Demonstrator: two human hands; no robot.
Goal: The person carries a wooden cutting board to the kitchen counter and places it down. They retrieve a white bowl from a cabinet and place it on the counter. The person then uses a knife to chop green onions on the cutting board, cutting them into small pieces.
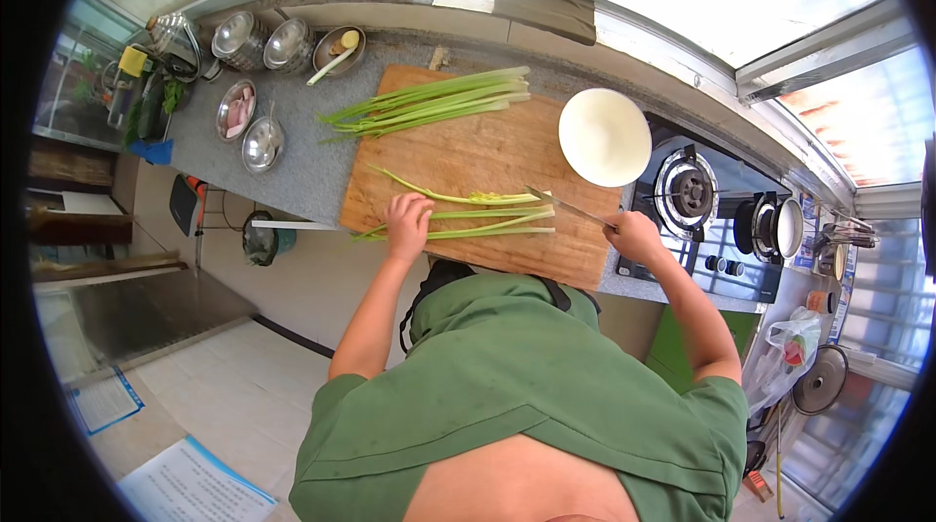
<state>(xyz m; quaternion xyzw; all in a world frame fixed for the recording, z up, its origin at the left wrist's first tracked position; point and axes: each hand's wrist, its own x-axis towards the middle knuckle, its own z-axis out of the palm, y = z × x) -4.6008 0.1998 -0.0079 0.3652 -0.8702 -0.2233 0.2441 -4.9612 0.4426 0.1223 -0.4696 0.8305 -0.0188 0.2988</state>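
On a wooden cutting board [468, 154] lie several green celery stalks [487, 214] at its near side. My left hand [408, 223] bends its fingers down over their left part and holds them against the board. A kitchen knife [577, 209] is in my right hand [637, 235], which grips its handle. The blade points left, its tip beside the right end of the uppermost near stalk; whether they touch I cannot tell. Farther back on the board rests a larger bundle of celery [439, 101]. A white bowl [604, 137] stands at the board's far right.
A black gas stove [704, 195] with a small pan [786, 227] adjoins on the right. Along the back left stand metal bowls [289, 44], one holding ginger and a pale stalk [336, 62]. A bowl of pinkish meat [235, 113] and another metal bowl [262, 145] sit nearer.
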